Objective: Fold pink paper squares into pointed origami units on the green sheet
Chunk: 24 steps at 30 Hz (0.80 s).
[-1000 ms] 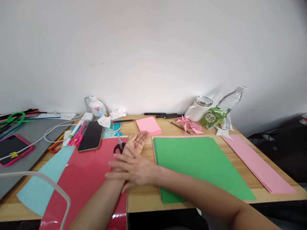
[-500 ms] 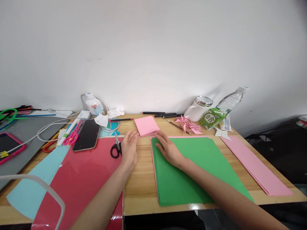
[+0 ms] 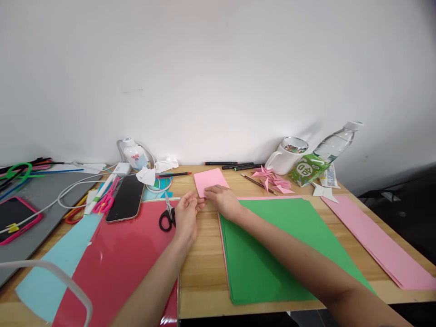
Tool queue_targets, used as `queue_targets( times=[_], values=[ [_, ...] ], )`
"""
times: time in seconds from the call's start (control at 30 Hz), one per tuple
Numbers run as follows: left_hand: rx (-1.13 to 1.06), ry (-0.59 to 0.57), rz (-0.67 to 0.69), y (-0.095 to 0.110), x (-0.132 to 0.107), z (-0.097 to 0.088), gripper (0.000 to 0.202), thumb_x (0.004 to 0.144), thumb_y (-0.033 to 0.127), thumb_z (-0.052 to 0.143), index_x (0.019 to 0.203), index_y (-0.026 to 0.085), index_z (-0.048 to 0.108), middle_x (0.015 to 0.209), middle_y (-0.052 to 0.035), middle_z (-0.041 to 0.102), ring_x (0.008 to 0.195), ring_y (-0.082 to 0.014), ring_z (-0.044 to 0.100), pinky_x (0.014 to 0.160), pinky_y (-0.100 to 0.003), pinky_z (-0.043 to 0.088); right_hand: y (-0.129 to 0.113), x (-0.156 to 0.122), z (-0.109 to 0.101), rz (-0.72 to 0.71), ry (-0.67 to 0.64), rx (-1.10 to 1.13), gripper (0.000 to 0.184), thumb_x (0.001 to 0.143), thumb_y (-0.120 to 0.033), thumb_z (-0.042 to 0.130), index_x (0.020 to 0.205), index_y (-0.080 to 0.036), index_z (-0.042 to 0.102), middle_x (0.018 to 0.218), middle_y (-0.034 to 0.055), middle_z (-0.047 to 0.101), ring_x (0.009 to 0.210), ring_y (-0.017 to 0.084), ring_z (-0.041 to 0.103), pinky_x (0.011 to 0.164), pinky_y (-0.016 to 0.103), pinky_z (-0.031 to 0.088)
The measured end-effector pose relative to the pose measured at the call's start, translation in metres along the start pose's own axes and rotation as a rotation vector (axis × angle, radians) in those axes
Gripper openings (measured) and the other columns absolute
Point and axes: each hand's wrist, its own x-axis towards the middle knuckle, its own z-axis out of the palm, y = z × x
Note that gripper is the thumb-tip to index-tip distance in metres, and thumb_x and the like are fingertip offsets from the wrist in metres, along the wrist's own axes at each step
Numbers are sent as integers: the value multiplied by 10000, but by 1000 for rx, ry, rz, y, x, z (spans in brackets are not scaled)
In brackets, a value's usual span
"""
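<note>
A small stack of square pink paper [image 3: 211, 178] lies on the table close to the wall. My right hand [image 3: 225, 200] reaches across its near edge, fingers closed together at the near left corner. What lies under those fingertips is hidden. At the same corner is my left hand [image 3: 188, 211], its fingers loosely bent and a little apart, the tips close to the right fingertips. Black-handled scissors [image 3: 166, 215] lie beside the left hand on a red sheet [image 3: 126, 254]. Beneath my right forearm is a pile of large green sheets [image 3: 272, 254], with pink edges showing below.
Folded pink paper pieces [image 3: 272, 179], a pencil [image 3: 257, 182] and markers [image 3: 238, 165] lie at the back. A white mug [image 3: 288, 156], green packet [image 3: 306, 170] and tilted bottle [image 3: 335, 143] stand right. Pink strips [image 3: 378, 240] lie far right; a phone [image 3: 126, 198] lies left.
My right hand has moved left from the green pile onto the pink stack's near corner. My left hand's fingertips have come closer to it. The view has shifted slightly.
</note>
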Motion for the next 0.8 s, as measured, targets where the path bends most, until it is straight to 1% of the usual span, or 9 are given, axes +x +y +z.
queue_targets(
  times=[0.17, 0.33, 0.4, 0.5, 0.57, 0.67, 0.7, 0.73, 0.8],
  values=[
    [-3, -46, -25, 0, 0, 0, 130, 808, 35, 498, 849, 121, 586, 777, -49, 677, 677, -115, 663, 703, -260, 517, -1, 2, -5, 101, 61, 20, 184, 908, -153, 485, 913, -138, 668, 935, 115, 699, 869, 209, 620, 699, 284, 455],
    [8, -104, -60, 5, -2, 0, 89, 849, 138, 532, 809, 99, 601, 737, -86, 693, 705, -155, 683, 783, -319, 523, 4, 8, -3, 60, 95, 120, 87, 832, -183, 626, 779, -175, 694, 871, 56, 723, 842, 180, 634, 719, 262, 467],
    [25, -128, -87, 7, -4, 1, 155, 863, 228, 557, 827, 86, 606, 753, -123, 702, 718, -183, 689, 777, -341, 531, 7, 7, -6, 33, 117, 169, 74, 826, -186, 641, 784, -188, 702, 876, 34, 731, 827, 160, 641, 734, 253, 481],
    [26, -190, -146, 10, -7, 3, 353, 850, 424, 569, 907, 78, 612, 829, -173, 711, 770, -224, 693, 764, -369, 541, 7, -4, -16, 11, 200, 211, 153, 894, -187, 550, 878, -183, 702, 975, 53, 720, 906, 162, 626, 805, 286, 489],
    [-4, -262, -149, 9, -8, 3, 422, 803, 489, 604, 943, 92, 625, 899, -171, 713, 820, -236, 689, 760, -373, 545, 2, -18, -26, -98, 303, 253, 175, 907, -211, 530, 876, -197, 701, 999, 53, 713, 972, 186, 595, 836, 327, 490],
    [-18, -342, -50, 7, -9, 2, 393, 662, 403, 759, 904, 110, 661, 934, -125, 718, 860, -232, 678, 742, -333, 548, -5, -41, -36, -288, 372, 318, 100, 856, -293, 614, 898, -246, 692, 1096, 47, 679, 1108, 234, 532, 946, 456, 439],
    [-6, -345, -18, 6, -10, 2, 383, 622, 371, 789, 878, 111, 670, 921, -112, 721, 856, -229, 676, 727, -318, 549, -6, -47, -38, -266, 392, 359, 183, 819, -362, 654, 959, -248, 681, 1181, 70, 637, 1157, 252, 504, 970, 485, 421],
    [8, -341, 4, 6, -10, 1, 378, 599, 358, 803, 857, 112, 676, 901, -102, 724, 844, -226, 675, 706, -307, 550, -5, -52, -39, -181, 439, 419, 257, 809, -401, 656, 1015, -248, 667, 1224, 91, 604, 1177, 261, 492, 976, 497, 417],
    [34, -316, 20, 6, -11, 1, 381, 593, 380, 801, 844, 118, 683, 863, -85, 725, 805, -218, 675, 651, -296, 554, 0, -59, -39, 95, 538, 623, 315, 857, -430, 581, 1103, -239, 625, 1215, 115, 592, 1138, 253, 532, 933, 478, 459]
  ],
)
